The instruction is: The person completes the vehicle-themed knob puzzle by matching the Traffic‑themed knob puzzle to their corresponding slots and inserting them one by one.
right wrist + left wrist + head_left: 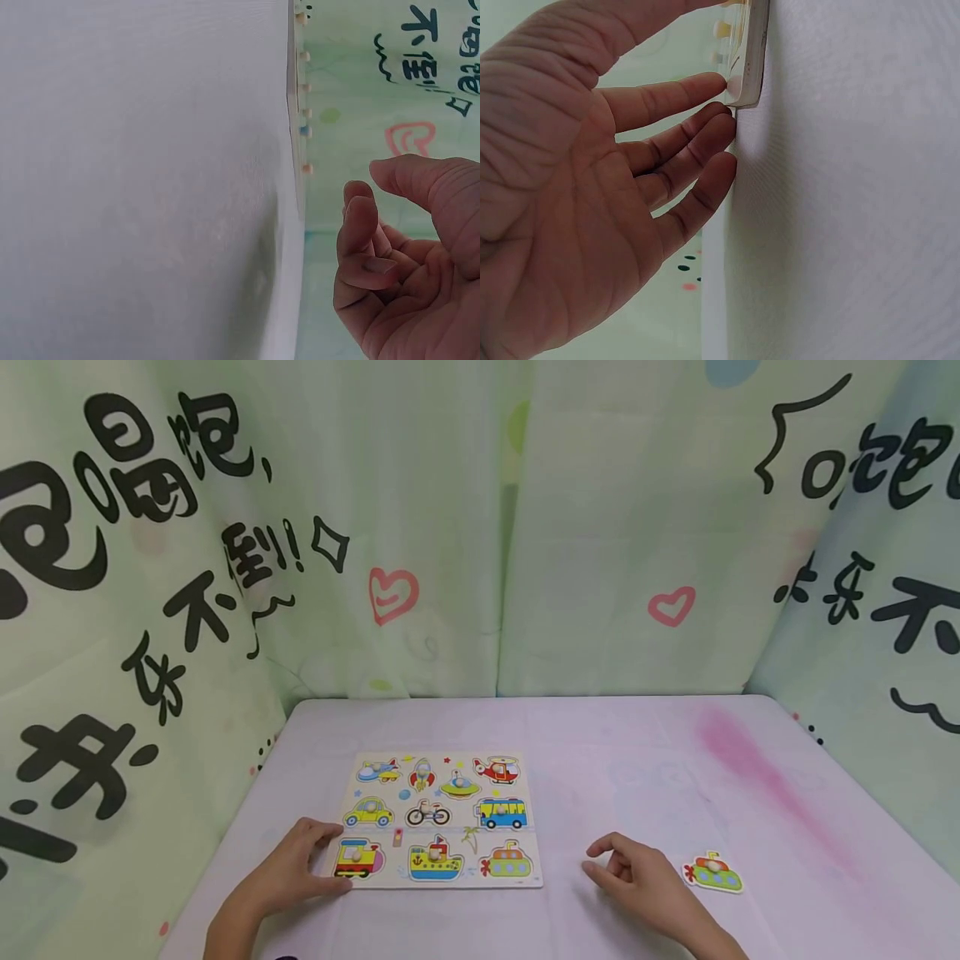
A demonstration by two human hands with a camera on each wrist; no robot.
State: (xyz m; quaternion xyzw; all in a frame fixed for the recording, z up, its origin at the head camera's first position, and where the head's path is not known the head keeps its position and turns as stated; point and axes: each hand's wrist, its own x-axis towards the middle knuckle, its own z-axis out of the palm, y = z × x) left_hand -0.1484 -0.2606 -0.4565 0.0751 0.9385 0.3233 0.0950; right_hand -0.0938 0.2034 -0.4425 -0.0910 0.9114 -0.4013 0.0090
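Observation:
A wooden puzzle board (397,852) with colourful vehicle pictures lies on the table. My left hand (288,872) is at its left side, thumb by the near left corner and forefinger along the left edge near the train (358,858). In the left wrist view, the extended fingers (671,101) meet the edge of the board (746,82). To the right of the board, my right hand (637,881) hovers with loosely bent fingers and nothing in them. A loose green submarine piece (714,873) with an orange top lies just right of that hand.
White cloth with a pink stain (750,752) covers the table (615,735). Pale green curtains (450,510) with black lettering and pink hearts enclose the back and sides. Small knobs (306,112) stand up from the board in the right wrist view.

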